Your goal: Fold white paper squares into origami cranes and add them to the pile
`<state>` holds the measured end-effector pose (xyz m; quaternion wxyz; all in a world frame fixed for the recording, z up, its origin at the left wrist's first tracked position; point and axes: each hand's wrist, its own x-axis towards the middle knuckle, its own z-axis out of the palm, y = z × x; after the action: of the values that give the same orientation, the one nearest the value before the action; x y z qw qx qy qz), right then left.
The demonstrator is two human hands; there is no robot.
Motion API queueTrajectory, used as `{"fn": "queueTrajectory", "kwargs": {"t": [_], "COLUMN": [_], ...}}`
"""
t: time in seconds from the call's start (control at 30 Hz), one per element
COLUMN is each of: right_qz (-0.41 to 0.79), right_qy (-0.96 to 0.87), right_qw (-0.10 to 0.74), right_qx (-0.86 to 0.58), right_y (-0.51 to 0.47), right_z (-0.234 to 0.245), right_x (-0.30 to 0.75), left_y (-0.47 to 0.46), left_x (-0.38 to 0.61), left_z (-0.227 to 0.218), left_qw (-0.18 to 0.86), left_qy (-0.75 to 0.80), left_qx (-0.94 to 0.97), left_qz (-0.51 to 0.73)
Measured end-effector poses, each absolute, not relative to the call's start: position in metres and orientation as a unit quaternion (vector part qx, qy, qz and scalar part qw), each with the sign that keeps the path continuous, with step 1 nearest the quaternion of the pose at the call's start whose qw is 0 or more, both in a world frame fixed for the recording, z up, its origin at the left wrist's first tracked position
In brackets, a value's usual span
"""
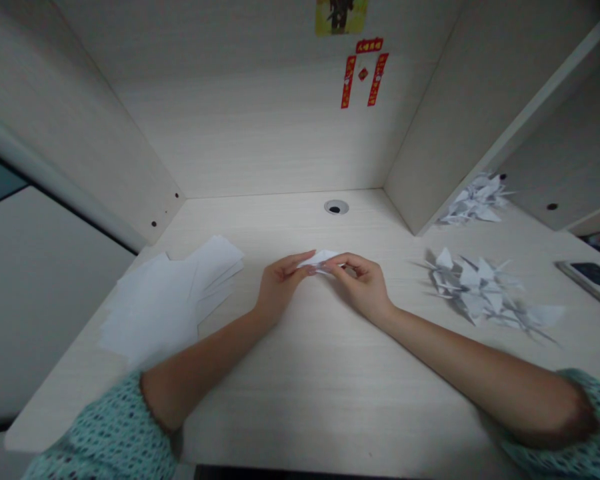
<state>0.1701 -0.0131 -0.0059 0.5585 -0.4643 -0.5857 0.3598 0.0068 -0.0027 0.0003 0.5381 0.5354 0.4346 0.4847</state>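
Note:
Between my two hands, over the middle of the desk, is a small folded piece of white paper (325,256). My left hand (282,279) pinches its left end between thumb and fingers. From the other side my right hand (361,280) grips the right end, with its fingertips close to those of the left. The fingers cover part of the paper, so its exact folded form cannot be made out. To the right lies a pile of folded white paper cranes (480,287). A spread stack of flat white paper sheets (165,300) lies near my left forearm.
More paper cranes (475,199) lie behind the upright divider panel (460,120) at right. A phone (593,277) rests at the right edge. A round cable hole (337,207) sits at the back of the desk (300,400). Red paper strips (348,81) decorate the back wall.

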Motion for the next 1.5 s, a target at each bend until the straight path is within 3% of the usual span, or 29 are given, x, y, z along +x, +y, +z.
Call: {"fn": "queueTrajectory", "kwargs": {"t": [0.67, 1.5], "right_qz": [0.456, 0.529], "right_qy": [-0.491, -0.421], "right_qw": [0.584, 0.583], "right_qx": [-0.457, -0.451], "right_y": [-0.0085, -0.01], "right_z": [-0.0108, -0.0063], "right_x": [0.1682, 0.1653], "left_y": [-0.0021, -0.0044], "left_x": [0.0029, 0.0078], "left_z": [0.0004, 0.007], "left_qw": [0.452, 0.536], "left_qy": [0.481, 0.483], "left_qx": [0.561, 0.481], "left_qz": [0.499, 0.498]}}
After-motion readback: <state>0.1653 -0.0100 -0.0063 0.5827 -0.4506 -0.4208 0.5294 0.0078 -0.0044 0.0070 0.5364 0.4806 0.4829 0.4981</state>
